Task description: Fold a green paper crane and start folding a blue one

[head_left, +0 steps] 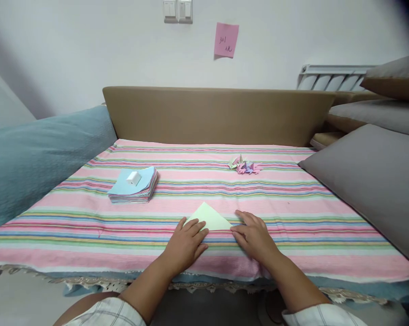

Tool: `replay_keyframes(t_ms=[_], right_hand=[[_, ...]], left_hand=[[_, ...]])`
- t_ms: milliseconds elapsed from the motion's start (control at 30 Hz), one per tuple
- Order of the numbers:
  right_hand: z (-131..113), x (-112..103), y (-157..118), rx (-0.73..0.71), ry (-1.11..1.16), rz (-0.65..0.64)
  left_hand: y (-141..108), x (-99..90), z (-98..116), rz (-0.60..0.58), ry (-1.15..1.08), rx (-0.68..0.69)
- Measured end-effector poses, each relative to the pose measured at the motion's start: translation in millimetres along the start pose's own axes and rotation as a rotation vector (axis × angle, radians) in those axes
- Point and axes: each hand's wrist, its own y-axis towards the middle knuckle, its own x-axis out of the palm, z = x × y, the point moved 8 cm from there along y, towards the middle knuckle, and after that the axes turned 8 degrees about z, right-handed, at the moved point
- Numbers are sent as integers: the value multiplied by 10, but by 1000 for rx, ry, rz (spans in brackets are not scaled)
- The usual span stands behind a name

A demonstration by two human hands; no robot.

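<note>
A pale green paper (211, 219), folded into a triangle with its point away from me, lies on the striped cloth (197, 181). My left hand (186, 242) rests with spread fingers over the triangle's left part, hiding that corner. At the right corner, my right hand (254, 235) touches the paper with thumb and index fingertip, its other fingers stretched out. Both hands lie near the front edge of the cloth.
A stack of coloured paper (133, 188) with a small white block (134, 178) on top sits at the left. Several folded paper pieces (245, 166) lie at the back right. Grey cushions (377, 167) stand at the right, a blue cushion (48, 154) at the left.
</note>
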Motion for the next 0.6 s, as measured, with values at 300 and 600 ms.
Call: replay_keyframes(t_ms=[300,600], right_hand=[[66,52,23,57,40,-88],[72,68,34,34,114,-52]], left_hand=[[-74,-179,-187,33,49,-89],[-178,-434,-415,96,102,-175]])
